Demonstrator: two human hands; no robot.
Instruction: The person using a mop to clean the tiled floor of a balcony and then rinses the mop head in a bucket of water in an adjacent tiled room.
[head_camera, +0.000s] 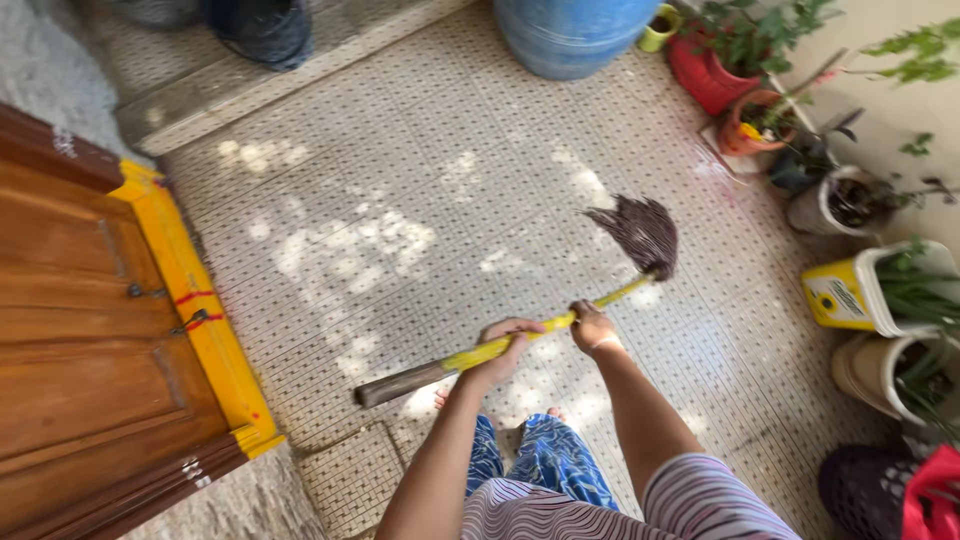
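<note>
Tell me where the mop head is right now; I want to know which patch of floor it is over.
In the head view the mop head is right of centre on the tiled floor, near the potted plants.

One broom (560, 322); two hands; one blue barrel (570, 35).

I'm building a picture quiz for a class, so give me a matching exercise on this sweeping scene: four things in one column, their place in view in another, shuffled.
Things:
1. wooden door
2. blue barrel
3. yellow tub planter
4. broom head

Places:
A. top centre
B. right edge
C. left side
D. above the right hand

Pairs: 1-C, 2-A, 3-B, 4-D
</note>
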